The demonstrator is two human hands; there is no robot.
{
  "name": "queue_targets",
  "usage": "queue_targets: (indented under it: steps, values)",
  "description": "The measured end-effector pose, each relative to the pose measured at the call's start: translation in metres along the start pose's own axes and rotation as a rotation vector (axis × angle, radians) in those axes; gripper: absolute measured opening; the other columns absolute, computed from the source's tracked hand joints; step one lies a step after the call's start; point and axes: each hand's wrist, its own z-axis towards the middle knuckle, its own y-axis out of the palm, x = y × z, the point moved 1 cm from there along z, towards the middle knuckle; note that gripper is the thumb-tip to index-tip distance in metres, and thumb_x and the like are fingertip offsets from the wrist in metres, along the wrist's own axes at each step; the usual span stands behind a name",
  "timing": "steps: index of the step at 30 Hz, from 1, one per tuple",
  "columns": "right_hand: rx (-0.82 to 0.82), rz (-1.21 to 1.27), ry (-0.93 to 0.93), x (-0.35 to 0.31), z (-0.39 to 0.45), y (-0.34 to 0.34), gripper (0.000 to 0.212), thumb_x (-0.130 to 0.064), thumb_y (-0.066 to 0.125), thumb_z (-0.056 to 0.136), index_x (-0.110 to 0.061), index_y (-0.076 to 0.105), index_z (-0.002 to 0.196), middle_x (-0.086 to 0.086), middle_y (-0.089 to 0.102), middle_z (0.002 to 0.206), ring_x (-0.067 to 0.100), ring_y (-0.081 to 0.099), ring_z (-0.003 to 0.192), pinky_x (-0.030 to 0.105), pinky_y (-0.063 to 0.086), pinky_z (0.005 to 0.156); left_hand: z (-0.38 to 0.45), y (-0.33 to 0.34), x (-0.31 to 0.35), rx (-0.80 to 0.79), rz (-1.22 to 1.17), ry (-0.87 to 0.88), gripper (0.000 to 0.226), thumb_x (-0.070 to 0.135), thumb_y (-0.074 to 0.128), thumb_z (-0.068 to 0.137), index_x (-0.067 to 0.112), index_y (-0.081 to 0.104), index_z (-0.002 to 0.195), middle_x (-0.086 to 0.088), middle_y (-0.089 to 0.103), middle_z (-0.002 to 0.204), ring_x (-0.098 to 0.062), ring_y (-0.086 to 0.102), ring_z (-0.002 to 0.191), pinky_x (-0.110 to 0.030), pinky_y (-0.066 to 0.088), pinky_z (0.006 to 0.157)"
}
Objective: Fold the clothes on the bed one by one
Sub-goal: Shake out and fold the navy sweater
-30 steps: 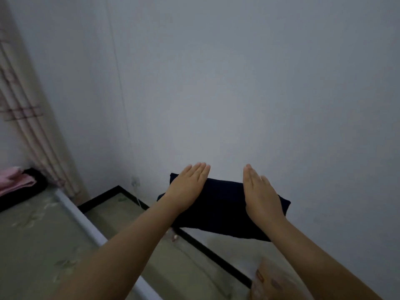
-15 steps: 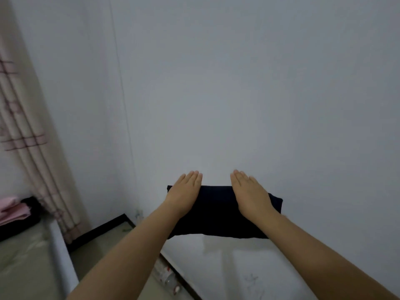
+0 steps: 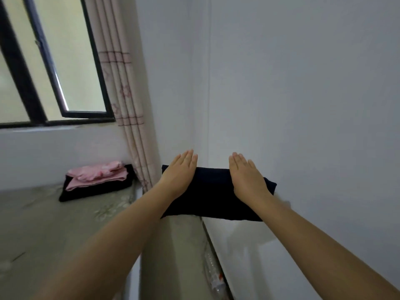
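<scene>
Pale grey wall point(image 3: 303, 83) all across the right side, with a window point(image 3: 54, 61) and a striped pink curtain point(image 3: 123, 94) over on the left.

Up in the air in front of the wall: a dark folded cloth point(image 3: 213, 191), flat and long, not resting on anything. Left hand point(image 3: 177, 176) laid flat on its left end, fingers point(image 3: 188, 159) straight and close together, tips poking just past the far edge. Right hand point(image 3: 249, 180) laid flat on the right part the same way, fingers straight, a little bit of cloth sticking out beyond it. Thumbs hidden, so no telling how the underside is held. Bare stretch of dark cloth between the two hands.

Down on the left, a bed point(image 3: 43, 224) with a greenish flowery cover. At its far corner by the curtain, a small pile: pink clothes point(image 3: 97, 174) on top of a black folded piece point(image 3: 97, 191). Lots of open bed in front of that pile.

Between bed edge and wall, a thin strip of floor point(image 3: 184, 245), with a clear bottle point(image 3: 213, 271) lying near the wall.
</scene>
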Motion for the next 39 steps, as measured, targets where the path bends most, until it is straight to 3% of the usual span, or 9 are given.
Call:
queue_targets:
  steps: [13,27,33,39]
  values:
    - [-0.090,0.164,-0.398,-0.150,0.275,0.118,0.070,0.003,0.044,0.090,0.001,0.000,0.145,0.017,0.003,0.155,0.025,0.007,0.143,0.032,0.002,0.116,0.065,0.130,-0.250,-0.211,0.051,-0.329,0.060,0.002,0.029,0.095,0.000,-0.002,0.145,-0.018,-0.002,0.155,-0.026,0.001,0.144,-0.033,0.000,0.115]
    - [-0.254,0.310,-0.724,-0.283,0.531,0.267,0.068,0.005,0.041,0.089,0.001,0.002,0.145,0.016,0.005,0.155,0.024,0.007,0.143,0.033,0.006,0.117,0.143,0.282,-0.449,-0.465,0.061,-0.623,0.062,-0.005,0.027,0.092,-0.001,-0.008,0.144,-0.018,-0.007,0.154,-0.027,-0.004,0.143,-0.033,-0.002,0.115]
    - [-0.343,0.346,-0.797,-0.321,0.631,0.325,0.068,0.006,0.041,0.088,0.001,0.004,0.145,0.015,0.004,0.155,0.023,0.006,0.144,0.042,0.010,0.117,0.193,0.342,-0.519,-0.561,0.009,-0.724,0.064,-0.004,0.031,0.093,0.000,-0.006,0.145,-0.016,-0.006,0.155,-0.025,-0.004,0.144,-0.031,0.000,0.115]
    - [-0.428,0.375,-0.806,-0.370,0.722,0.378,0.064,0.004,0.042,0.087,-0.001,0.012,0.144,0.014,0.017,0.152,0.025,0.019,0.140,0.038,0.019,0.115,0.230,0.405,-0.604,-0.583,-0.033,-0.751,0.063,-0.005,0.028,0.092,0.001,-0.006,0.145,-0.016,-0.007,0.155,-0.024,-0.003,0.144,-0.029,-0.003,0.114]
